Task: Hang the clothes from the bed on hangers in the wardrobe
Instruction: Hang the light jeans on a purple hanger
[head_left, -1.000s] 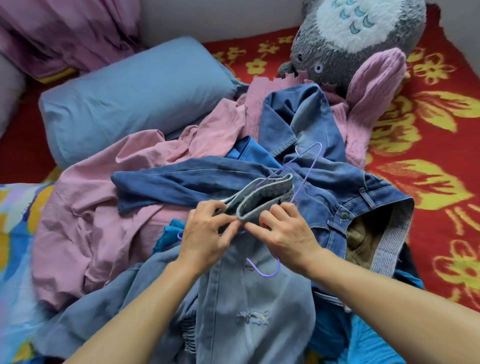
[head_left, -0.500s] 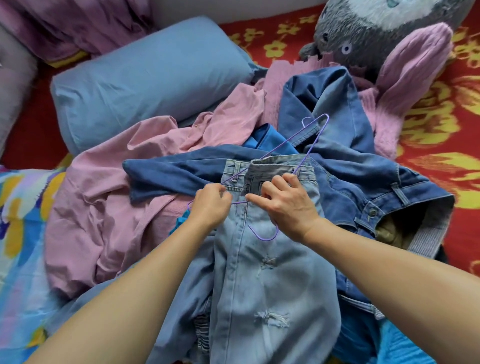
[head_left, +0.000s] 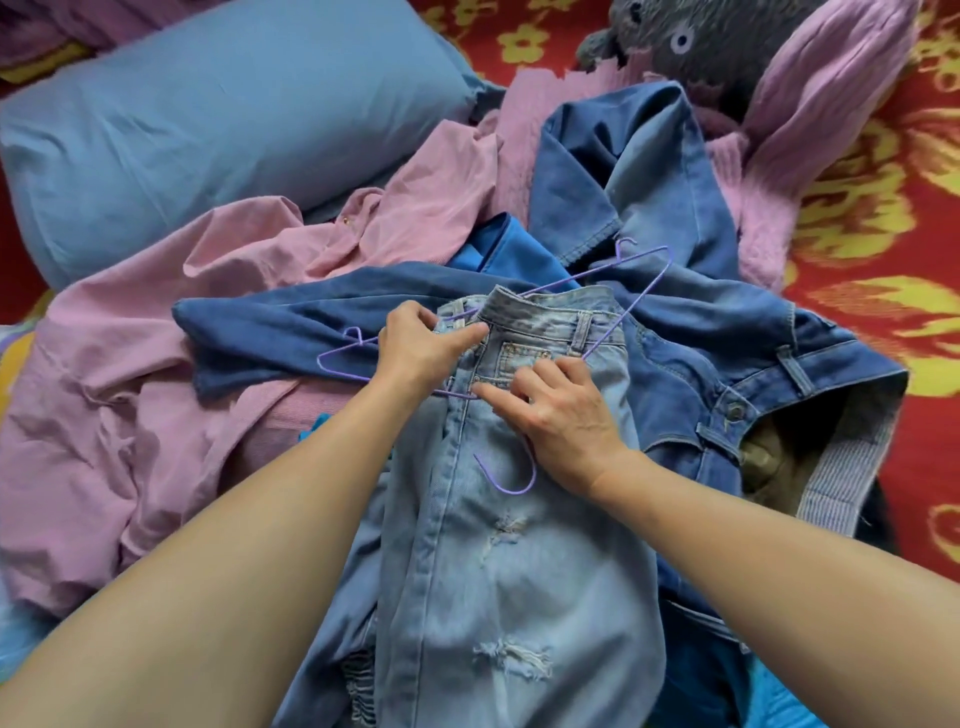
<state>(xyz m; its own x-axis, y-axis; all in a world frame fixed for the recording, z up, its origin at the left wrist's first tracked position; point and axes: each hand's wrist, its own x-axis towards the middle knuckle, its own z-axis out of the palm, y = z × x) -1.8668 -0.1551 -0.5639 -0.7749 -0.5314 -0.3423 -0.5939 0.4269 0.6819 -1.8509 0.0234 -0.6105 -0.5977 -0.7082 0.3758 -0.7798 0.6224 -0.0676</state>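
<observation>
The jeans (head_left: 519, 571) lie on top of a heap of clothes on the bed (head_left: 883, 234). A hanger (head_left: 511, 491) lies across the far end of the jeans, at the waistband, with its hook on them. A denim jacket (head_left: 675, 208) lies under and behind the jeans, spreading out to both sides. A shirt (head_left: 130, 364) lies to the left of the jeans, and a pillow (head_left: 208, 114) lies behind it. Behind the jeans to the right sits a plush toy (head_left: 701, 41), with a sweater (head_left: 831, 93) lying against it.

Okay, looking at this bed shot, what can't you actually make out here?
- The wardrobe: outside the head view.
- The purple hanger: part of its frame is hidden by the light jeans.
- The right hand: its palm hides whether it grips the hanger's neck.
- The plush toy: cut off by the top edge.
</observation>
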